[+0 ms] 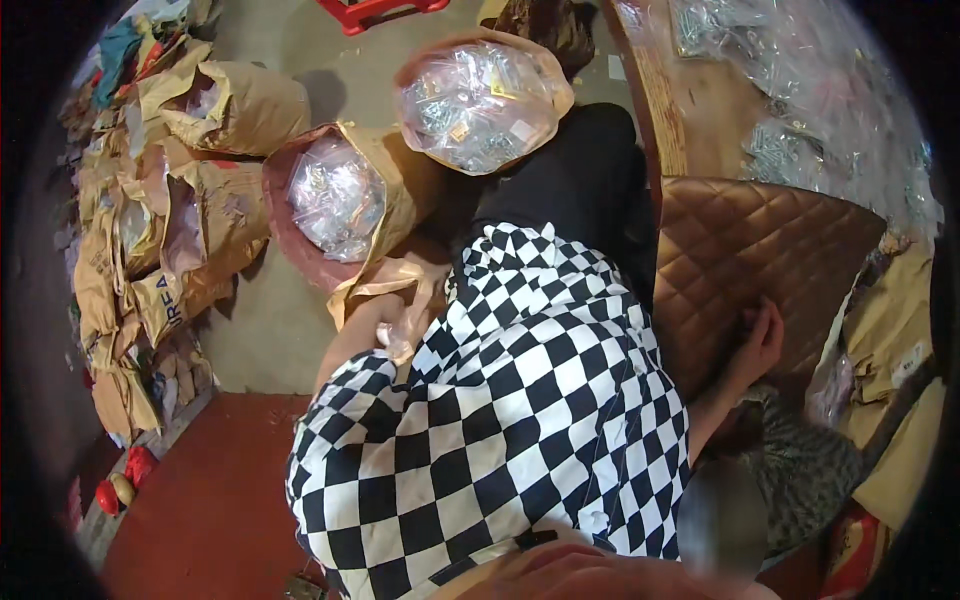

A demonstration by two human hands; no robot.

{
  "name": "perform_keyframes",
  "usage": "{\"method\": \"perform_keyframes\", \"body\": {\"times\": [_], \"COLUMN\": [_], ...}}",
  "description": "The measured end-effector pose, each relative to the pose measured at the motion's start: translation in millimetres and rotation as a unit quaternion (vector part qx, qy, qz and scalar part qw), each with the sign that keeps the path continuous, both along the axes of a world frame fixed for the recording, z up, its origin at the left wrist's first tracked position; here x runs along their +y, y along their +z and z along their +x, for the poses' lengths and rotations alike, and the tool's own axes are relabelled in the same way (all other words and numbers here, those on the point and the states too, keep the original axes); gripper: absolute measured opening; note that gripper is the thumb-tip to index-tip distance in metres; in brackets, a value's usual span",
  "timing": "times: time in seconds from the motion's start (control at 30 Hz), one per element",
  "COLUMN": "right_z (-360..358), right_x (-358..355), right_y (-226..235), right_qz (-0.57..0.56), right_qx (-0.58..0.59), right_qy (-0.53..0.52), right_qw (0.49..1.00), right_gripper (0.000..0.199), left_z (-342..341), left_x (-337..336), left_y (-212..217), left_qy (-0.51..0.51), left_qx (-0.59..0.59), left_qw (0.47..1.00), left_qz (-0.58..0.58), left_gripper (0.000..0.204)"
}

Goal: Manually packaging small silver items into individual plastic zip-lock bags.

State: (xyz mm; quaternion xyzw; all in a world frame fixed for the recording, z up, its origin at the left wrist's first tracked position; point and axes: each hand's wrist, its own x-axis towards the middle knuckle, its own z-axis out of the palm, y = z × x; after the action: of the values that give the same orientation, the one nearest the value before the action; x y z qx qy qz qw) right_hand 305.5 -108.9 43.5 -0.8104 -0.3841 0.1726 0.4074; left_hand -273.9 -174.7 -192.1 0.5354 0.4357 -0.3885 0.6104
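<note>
My left hand [381,318] is low beside a brown paper sack [405,185], curled near its torn, folded edge. Crumpled clear plastic [406,335] lies against its fingers, which are partly hidden. Inside the sack's mouth are clear plastic bags [336,200] with small shiny pieces. A second open paper sack [562,95] stands by my knee, filled with clear bags of screw-like metal parts [470,105]. My right hand [766,340] rests at the brown quilted seat [740,235], fingers a little bent and apart, with nothing seen in them.
More brown paper sacks [265,110] crowd the left side. At the right, a wooden table [715,105] carries many clear bags of metal parts [840,90]. A grey striped cat [805,460] lies behind my right arm. A red plastic stool [375,12] stands at the far edge.
</note>
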Motion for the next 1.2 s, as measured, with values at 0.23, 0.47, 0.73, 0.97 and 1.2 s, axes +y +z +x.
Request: {"method": "perform_keyframes", "body": {"times": [0.23, 0.47, 0.73, 0.97, 1.2], "right_z": [10, -9, 57, 177, 226], "right_x": [-17, 7, 65, 150, 166], "right_y": [-10, 16, 55, 39, 47], "right_qz": [-0.008, 0.032, 0.097, 0.120, -0.078], "right_qx": [-0.116, 0.048, -0.281, -0.264, -0.272], "right_qy": [0.013, 0.051, -0.055, -0.230, -0.162], "right_qw": [0.993, 0.997, 0.953, 0.929, 0.945], "right_gripper": [0.024, 0.019, 0.025, 0.035, 0.040], "left_z": [19, 39, 44, 167, 367], "left_x": [9, 59, 116, 220, 241], "left_y": [-19, -29, 14, 223, 327], "left_qy": [-0.034, -0.099, -0.086, 0.138, -0.036], "left_qx": [0.027, 0.008, -0.024, -0.259, -0.625], "left_qw": [0.994, 0.985, 0.981, 0.940, 0.677], "left_qz": [0.097, 0.140, 0.172, 0.173, 0.387], "left_gripper": [0.032, 0.031, 0.032, 0.030, 0.022]}}
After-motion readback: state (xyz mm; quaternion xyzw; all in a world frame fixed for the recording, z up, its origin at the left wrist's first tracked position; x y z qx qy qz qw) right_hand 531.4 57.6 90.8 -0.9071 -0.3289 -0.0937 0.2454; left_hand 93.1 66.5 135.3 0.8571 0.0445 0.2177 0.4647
